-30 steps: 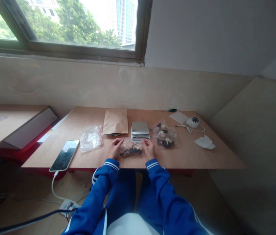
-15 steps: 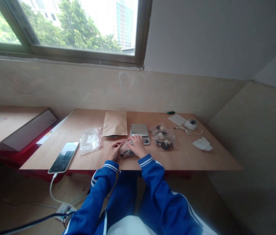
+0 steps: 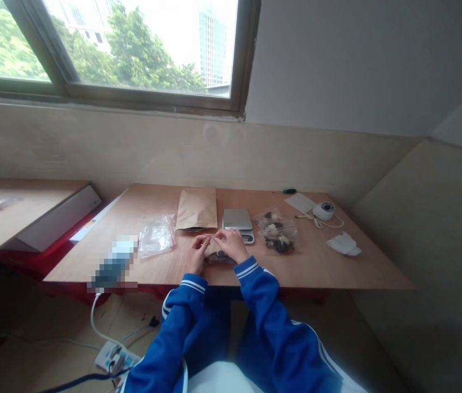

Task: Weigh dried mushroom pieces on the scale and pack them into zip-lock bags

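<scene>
Right at the near edge of the tabletop (image 3: 337, 273), a small clear zip bag (image 3: 218, 256) with dark pieces inside lies flat directly in front of the person, its long axis running left to right and its top strip on the far side, away from the body. Both hands meet over that top strip: the left hand (image 3: 198, 252) rests at the bag's left end with its fingers curled down onto the plastic, and the right hand (image 3: 233, 244) reaches across from the right, its fingers pinched narrow at about the middle of the strip, so that the fingertips of the two hands nearly touch. The right hand covers more of the bag and sits slightly farther from the body; whether the strip is pressed closed under the fingers cannot be told at this size. Just beyond the hands stands a small digital scale (image 3: 237, 219), with a brown paper pouch (image 3: 197, 209) to its left and a loose heap of empty clear bags (image 3: 156, 236) farther left. To the right of the scale lie filled zip bags (image 3: 277, 233) holding similar dark pieces, well clear of both hands.
</scene>
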Demonstrator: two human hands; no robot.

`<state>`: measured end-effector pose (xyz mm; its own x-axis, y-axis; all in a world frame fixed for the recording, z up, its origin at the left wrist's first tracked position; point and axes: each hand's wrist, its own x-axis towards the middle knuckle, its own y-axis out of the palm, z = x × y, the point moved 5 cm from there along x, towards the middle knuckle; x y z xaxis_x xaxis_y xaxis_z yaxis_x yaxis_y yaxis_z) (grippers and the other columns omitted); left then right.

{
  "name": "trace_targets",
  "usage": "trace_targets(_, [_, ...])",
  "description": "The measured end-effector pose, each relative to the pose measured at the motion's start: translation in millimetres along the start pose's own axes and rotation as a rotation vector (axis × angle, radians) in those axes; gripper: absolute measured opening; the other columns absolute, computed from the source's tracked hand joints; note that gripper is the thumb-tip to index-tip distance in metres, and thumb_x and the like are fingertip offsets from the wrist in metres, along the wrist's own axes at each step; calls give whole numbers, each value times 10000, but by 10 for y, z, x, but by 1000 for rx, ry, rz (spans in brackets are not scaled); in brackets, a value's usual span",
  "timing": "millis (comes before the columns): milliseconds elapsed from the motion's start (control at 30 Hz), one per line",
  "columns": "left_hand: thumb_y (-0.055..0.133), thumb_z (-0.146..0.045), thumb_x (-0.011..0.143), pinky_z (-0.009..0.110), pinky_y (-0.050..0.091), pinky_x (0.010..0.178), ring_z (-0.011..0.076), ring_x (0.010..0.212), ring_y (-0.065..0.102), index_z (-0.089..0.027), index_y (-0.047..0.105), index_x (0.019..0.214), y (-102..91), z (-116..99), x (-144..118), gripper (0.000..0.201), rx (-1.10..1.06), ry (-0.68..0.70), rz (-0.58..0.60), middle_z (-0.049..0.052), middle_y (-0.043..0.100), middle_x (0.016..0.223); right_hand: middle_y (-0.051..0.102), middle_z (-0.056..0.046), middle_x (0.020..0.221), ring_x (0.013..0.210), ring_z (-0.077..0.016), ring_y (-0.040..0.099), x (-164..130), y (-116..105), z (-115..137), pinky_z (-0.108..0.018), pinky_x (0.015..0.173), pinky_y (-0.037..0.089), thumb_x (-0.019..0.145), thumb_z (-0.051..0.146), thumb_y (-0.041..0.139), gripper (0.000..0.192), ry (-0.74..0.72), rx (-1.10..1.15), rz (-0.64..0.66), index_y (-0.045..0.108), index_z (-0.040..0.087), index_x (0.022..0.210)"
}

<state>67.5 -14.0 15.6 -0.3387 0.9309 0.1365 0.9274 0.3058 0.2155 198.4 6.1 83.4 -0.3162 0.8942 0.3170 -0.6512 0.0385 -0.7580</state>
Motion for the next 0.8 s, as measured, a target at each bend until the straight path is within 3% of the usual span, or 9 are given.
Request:
trace_targets(67, [685, -438, 686, 338, 463, 822, 201, 875, 615, -166, 659, 810, 36, -52, -19, 300, -8, 3, 24, 52, 687, 862, 708, -8, 819, 838, -196, 604, -9, -60, 41, -329, 815, 349, 803, 311, 642, 101, -23, 34, -8, 661, 235, 867])
trace_targets(233, [655, -420, 726, 366, 433, 905, 228, 971, 603, -177, 696, 885, 109, -192, -77, 293, 13, -17, 104, 65, 697, 952, 696, 1, 740, 747, -178, 621, -1, -198, 69, -281, 730, 401, 810, 298, 628, 117, -15, 168, 0, 659, 228, 721])
trace_targets(367, [609, -425, 769, 351, 436, 889, 229, 981, 599, -191, 699, 963, 159, -286, -132, 317, 60, 4, 139, 73, 688, 1019, 676, -5, 729, 733, -182, 606, 0, -227, 46, -276, 697, 397, 827, 245, 602, 113, -9, 159, -33, 648, 225, 727])
trace_targets(600, [592, -446, 781, 332, 445, 835, 223, 924, 605, -201, 694, 901, 222, -485, -166, 291, 194, 147, 61, 65, 688, 939, 629, -41, 760, 813, -216, 549, -70, -180, 123, -316, 761, 364, 881, 179, 484, 142, -63, -36, -150, 581, 212, 783])
trace_targets(800, [623, -432, 761, 323, 470, 803, 196, 852, 613, -183, 655, 870, 161, -514, -140, 273, 130, 137, -17, 57, 673, 875, 645, -34, 798, 786, -198, 560, -121, -191, 152, -310, 766, 408, 888, 318, 515, 148, -64, 129, -164, 595, 221, 810])
